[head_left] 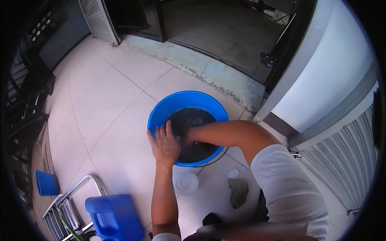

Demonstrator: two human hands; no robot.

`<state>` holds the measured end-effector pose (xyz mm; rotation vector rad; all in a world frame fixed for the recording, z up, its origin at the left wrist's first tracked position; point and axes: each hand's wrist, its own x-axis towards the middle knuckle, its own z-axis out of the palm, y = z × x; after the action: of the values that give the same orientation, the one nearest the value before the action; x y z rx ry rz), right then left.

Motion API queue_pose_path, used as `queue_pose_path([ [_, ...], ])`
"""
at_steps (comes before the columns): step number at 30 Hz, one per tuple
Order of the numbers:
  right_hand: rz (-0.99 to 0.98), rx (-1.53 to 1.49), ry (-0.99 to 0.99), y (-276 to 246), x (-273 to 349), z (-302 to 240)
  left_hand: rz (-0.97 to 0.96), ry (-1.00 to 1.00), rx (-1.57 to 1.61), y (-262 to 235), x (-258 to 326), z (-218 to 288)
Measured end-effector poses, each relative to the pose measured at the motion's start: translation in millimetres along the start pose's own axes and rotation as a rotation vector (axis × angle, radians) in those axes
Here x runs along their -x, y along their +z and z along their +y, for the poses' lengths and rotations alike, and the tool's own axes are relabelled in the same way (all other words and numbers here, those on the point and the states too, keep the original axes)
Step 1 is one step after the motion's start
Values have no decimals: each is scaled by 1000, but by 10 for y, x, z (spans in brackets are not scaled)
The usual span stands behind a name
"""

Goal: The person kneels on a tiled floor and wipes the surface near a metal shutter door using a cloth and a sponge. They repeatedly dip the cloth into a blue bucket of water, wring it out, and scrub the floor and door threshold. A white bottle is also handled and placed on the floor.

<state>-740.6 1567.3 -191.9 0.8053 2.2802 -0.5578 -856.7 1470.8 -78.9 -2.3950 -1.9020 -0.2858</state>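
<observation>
A round blue tub [167,106] stands on the tiled floor in front of me, partly filled with dark, murky water [195,116]. My left hand [165,146] is at the tub's left side, over the rim, its fingers stretched out and slightly apart, with nothing seen in it. My right hand [190,137] reaches down into the water near the middle. Its fingers are hidden under the surface, so whatever they may hold does not show. A thin handle [219,158] curves below the tub's near right side.
Nearer me lie a translucent white container [185,183], a small white cap [233,173] and a grey-green cloth [239,193]. At lower left are a blue jug [128,213], a folding metal step stool [94,182] and a small blue bucket [47,182]. Beyond the tub runs a worn doorway sill [193,66].
</observation>
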Motion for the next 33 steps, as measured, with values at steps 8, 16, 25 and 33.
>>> queue_pose_path([
  [8, 55, -104, 94, -150, 292, 32, -104, -55, -11, -71, -23, 20],
  [16, 661, -132, 429, -426, 549, 62, -86, -44, -22, -54, -20, 6],
  [25, 652, -329, 171, -484, 1208, 133, -120, -61, -38, -88, -29, 41],
  [33, 821, -304, 172, -423, 1406, 29, -114, -36, -76, -81, -40, 25],
])
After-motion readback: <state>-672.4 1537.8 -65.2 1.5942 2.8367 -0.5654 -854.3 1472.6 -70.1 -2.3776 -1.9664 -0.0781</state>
